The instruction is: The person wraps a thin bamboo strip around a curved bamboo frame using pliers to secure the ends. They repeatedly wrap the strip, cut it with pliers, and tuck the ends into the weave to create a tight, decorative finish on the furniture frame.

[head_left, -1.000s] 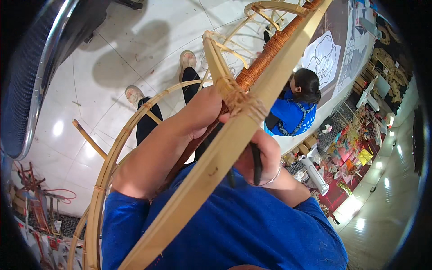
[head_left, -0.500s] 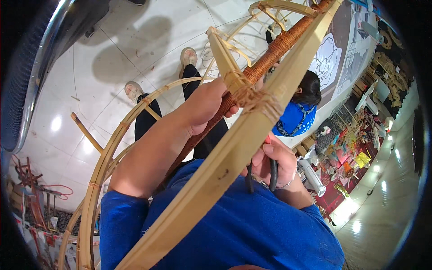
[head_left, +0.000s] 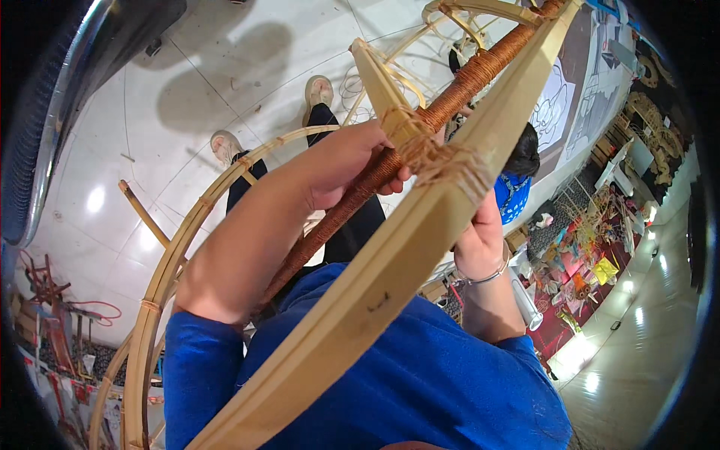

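A long, split bamboo strip [head_left: 360, 315] runs diagonally across the view, close in front of me. Behind it lies a pole wrapped in reddish-brown cord [head_left: 469, 79]. My left hand [head_left: 349, 161] is closed around this pole, just below the crossing where a fibre binding [head_left: 450, 169] ties the strip to a shorter bamboo piece [head_left: 375, 71]. On the strip's right side, my right hand [head_left: 481, 244] reaches up behind it near the binding. Its fingers are hidden by the bamboo, and whatever they hold is out of sight.
Curved bamboo hoops [head_left: 176, 259] of the frame arch around my left arm, and more hoops [head_left: 480, 11] rise at the far end. A person in a blue shirt [head_left: 512, 196] is beyond the strip. Coloured materials [head_left: 581, 274] are heaped at the right. A dark, metal-edged object [head_left: 56, 112] borders the left.
My right hand has moved up behind the strip toward the binding. The black-handled, pliers-like tool it held is no longer visible. The bamboo strip and pole shifted slightly right.
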### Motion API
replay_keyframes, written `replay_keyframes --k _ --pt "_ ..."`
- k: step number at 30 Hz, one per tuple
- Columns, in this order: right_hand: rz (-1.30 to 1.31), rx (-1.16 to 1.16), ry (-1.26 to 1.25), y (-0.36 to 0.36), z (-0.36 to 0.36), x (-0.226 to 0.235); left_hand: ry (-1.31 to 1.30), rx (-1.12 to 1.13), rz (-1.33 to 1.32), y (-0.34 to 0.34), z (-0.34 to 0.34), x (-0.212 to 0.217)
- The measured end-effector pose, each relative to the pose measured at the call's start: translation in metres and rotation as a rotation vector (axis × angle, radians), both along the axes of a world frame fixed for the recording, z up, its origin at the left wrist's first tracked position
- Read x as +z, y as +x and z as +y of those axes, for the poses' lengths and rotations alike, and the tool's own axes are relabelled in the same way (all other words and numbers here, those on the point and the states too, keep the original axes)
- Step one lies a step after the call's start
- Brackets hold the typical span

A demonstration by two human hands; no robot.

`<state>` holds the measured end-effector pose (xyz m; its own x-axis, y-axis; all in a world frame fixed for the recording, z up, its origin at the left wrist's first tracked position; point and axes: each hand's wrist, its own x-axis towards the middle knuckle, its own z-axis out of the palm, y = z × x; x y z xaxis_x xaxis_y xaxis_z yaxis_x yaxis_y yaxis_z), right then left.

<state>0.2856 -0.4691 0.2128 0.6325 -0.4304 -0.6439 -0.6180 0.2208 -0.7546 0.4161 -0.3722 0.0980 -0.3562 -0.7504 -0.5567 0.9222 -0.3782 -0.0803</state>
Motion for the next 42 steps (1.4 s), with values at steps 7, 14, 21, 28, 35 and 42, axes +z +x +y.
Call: replay_keyframes --k 7,14,21,28,35,42 --pt "-0.004 -0.022 0.03 -0.006 0.009 -0.003 -0.113 -0.067 0.126 -0.001 -0.003 -0.011" --pt "0.028 -0.098 0.001 -0.011 0.007 -0.004 -0.125 -0.08 0.087 -0.001 -0.006 -0.009" --pt "-0.017 -0.111 -0.177 -0.003 0.004 -0.013 -0.066 -0.066 0.015 -0.003 -0.006 -0.005" --pt "-0.006 0.02 -0.239 0.018 -0.019 -0.011 -0.161 0.0 -0.447 -0.026 0.009 -0.019" --pt "0.061 -0.196 0.482 0.021 -0.043 0.02 -0.232 0.176 -1.258 -0.03 0.028 0.004" --pt "0.164 -0.41 0.989 0.01 0.001 0.029 -0.061 0.243 -1.319 -0.042 0.029 0.005"
